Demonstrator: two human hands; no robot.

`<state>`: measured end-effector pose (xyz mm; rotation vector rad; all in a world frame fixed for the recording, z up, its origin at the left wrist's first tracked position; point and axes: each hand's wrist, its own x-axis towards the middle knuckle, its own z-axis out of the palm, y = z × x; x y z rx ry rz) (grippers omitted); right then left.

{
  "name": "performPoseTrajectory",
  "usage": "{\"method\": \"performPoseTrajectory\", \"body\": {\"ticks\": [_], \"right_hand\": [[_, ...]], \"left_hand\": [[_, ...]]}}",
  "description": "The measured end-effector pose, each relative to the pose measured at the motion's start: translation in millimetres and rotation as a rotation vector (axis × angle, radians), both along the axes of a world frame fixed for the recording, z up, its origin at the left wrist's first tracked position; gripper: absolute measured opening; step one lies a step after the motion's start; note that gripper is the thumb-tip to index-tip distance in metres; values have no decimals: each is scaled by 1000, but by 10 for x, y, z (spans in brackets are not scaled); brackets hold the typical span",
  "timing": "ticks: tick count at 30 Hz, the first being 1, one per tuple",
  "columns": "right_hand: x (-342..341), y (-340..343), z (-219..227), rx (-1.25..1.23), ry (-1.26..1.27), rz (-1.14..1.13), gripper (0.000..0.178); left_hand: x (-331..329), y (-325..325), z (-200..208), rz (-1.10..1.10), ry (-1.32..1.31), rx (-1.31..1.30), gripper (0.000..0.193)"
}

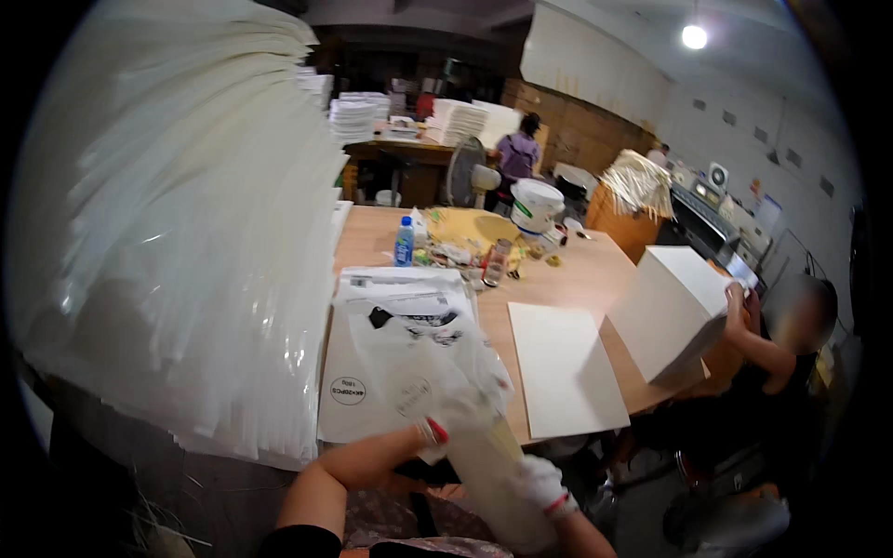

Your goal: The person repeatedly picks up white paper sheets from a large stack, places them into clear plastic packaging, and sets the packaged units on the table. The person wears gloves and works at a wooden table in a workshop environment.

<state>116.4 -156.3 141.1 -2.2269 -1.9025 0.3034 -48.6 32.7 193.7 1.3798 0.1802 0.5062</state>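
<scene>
In front of my body, a long whitish bundle [491,479] hangs tilted at the table's near edge; blur hides whether it is paper or a plastic bag. My right hand [541,484], in a white glove with a red cuff, is closed on its right edge. At the bundle's upper end is my left hand [460,411], gloved the same way, its fingers smeared by motion. Beneath and beyond that hand lie printed plastic bags [372,363] in a flat pile. To the right, a white stack of sheets [567,367] rests on the table.
A tall pile of translucent plastic bags [186,232] rises at left. On the table [595,265] stand a blue-capped bottle [404,242], a glass [496,263] and a white bucket [537,206]. At right, a person [772,344] holds a tall white block of sheets [665,312]. A fan [468,174] stands behind.
</scene>
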Motion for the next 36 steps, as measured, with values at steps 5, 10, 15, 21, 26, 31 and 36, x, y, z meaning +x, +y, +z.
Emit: {"method": "performPoseTrajectory", "body": {"ticks": [5, 10, 15, 21, 26, 31, 36], "right_hand": [[67, 365, -346, 712, 108, -359, 45], [711, 1045, -1653, 211, -25, -477, 28], [896, 1209, -1609, 126, 112, -306, 27], [-49, 165, -223, -221, 278, -325, 40], [-507, -1415, -132, -172, 207, -277, 49], [-376, -1145, -360, -35, 186, -339, 60], [-45, -1467, -496, 112, 81, -424, 52]], "left_hand": [[-160, -511, -420, 290, 403, 801, 38], [-590, -409, -1601, 569, 300, 1732, 39], [-1516, 100, -1995, 1172, 569, 746, 30], [-2076, -805, -1520, 938, 674, 358, 30], [-2175, -1917, -813, 711, 509, 166, 34], [-2195, -2207, -1535, 958, 585, 80, 26], [-2090, -2248, -1569, 962, 512, 72, 20]]}}
